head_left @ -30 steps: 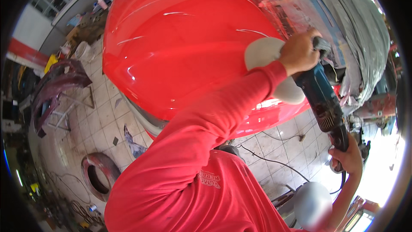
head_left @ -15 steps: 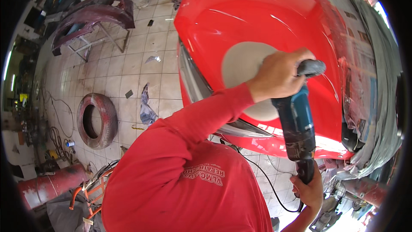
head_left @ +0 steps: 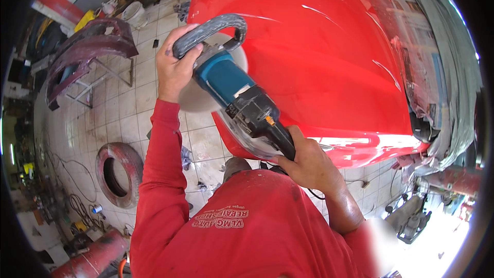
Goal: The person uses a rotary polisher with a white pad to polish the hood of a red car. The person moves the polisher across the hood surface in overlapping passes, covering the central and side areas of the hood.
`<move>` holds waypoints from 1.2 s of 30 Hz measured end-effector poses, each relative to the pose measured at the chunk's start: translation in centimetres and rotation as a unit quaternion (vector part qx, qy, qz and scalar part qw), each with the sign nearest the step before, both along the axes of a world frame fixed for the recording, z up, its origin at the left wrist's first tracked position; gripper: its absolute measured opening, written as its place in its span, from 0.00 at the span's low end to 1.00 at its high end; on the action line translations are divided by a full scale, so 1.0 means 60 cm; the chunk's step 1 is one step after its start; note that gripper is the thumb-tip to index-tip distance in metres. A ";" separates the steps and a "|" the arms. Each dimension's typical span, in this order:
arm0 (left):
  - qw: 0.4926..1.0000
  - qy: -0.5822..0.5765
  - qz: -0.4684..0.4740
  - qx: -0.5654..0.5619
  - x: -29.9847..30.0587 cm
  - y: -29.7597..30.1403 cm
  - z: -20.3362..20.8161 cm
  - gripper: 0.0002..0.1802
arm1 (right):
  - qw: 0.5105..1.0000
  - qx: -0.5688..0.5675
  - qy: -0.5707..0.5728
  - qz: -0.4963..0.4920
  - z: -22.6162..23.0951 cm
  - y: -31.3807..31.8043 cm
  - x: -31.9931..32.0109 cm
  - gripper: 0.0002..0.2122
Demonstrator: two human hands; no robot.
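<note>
A blue and black polisher (head_left: pixel 225 76) is held between my two hands over the front left corner of the glossy red car hood (head_left: pixel 319 77). My left hand (head_left: pixel 176 64) is closed around the black loop handle (head_left: pixel 208 30) at the head end. The rear grip of the polisher is wrapped by my right hand (head_left: pixel 310 164), close to my body. Under the tool, the round pale pad (head_left: pixel 195 99) looks blurred and reaches past the hood's edge above the floor. A headlight (head_left: pixel 252 141) shows partly beneath the tool.
On the tiled floor to the left lies a tire (head_left: pixel 119 175). Farther off, a dark red bumper (head_left: pixel 92 54) rests on a metal stand, near a white bucket (head_left: pixel 135 15). Clear plastic and grey sheeting (head_left: pixel 447 72) cover the car at right. A red cylinder (head_left: pixel 92 255) lies lower left.
Both hands have swung the polisher left, from the middle of the hood to its front corner. My left arm has uncrossed from my chest, and the tool now slants toward the upper left.
</note>
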State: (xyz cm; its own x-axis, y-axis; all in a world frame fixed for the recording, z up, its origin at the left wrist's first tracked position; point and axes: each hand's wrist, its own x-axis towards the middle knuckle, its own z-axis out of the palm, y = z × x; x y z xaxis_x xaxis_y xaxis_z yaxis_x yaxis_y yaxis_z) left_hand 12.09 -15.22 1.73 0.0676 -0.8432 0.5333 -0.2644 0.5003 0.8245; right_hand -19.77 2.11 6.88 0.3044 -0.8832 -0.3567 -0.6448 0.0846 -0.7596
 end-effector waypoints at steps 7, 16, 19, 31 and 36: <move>0.998 0.018 -0.042 0.035 -0.144 0.055 0.024 0.22 | 0.998 0.050 0.019 -0.035 0.037 0.059 -0.125 0.22; 0.960 0.034 -0.277 0.007 -0.557 0.052 0.085 0.21 | 0.965 0.077 0.079 -0.239 0.134 0.220 -0.383 0.23; 0.940 0.043 -0.338 -0.015 -0.709 0.037 0.077 0.20 | 0.920 0.136 0.099 -0.354 0.172 0.247 -0.439 0.21; 0.926 0.016 -0.376 -0.022 -0.939 0.080 0.089 0.20 | 0.864 0.085 0.034 -0.495 0.134 0.359 -0.539 0.23; 0.945 0.010 -0.326 -0.028 -0.740 0.068 0.069 0.22 | 0.884 0.132 0.055 -0.446 0.103 0.308 -0.427 0.26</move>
State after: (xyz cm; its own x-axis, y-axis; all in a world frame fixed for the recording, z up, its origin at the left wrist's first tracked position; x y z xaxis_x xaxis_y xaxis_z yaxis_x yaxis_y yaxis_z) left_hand -32.33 -11.17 5.90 -0.4464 -0.6795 0.5823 0.1302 0.5945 0.7935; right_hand -45.40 20.61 13.04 -0.5197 -0.6359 -0.5705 -0.3003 0.7611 -0.5749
